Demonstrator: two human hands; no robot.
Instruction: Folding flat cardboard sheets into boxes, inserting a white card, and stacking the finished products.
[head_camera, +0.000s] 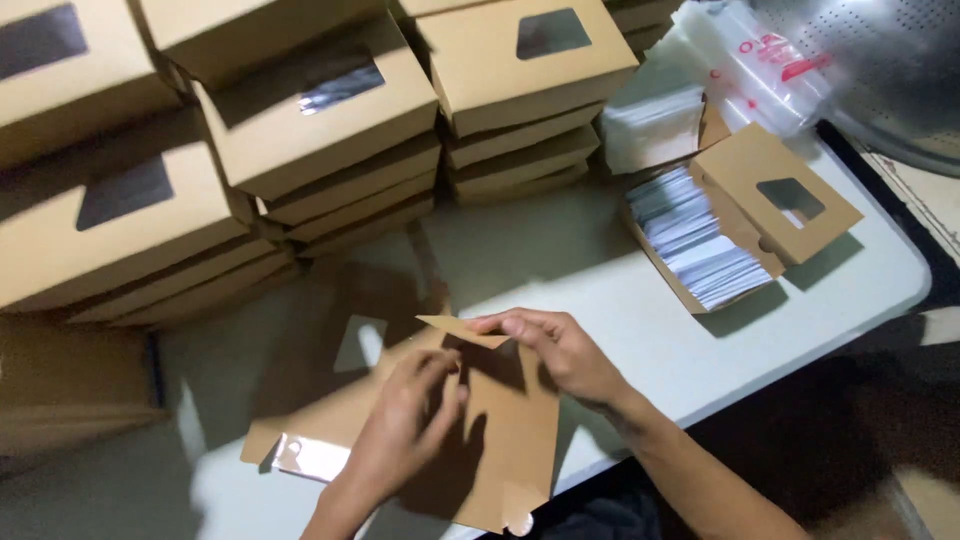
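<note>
On the white worktop (620, 330), before stacked boxes (320, 120), the flat carton (500, 440) lies under your hands, long axis running away to your left: your right hand (555, 350) pinches its raised flap (462, 330), your left hand (410, 420) grips the panel beside it.

Left hand (405, 425) curled, right hand (560, 350) seemingly pinching.

Dim, slightly soft picture; heavy shadows at left, glare top right.
</note>
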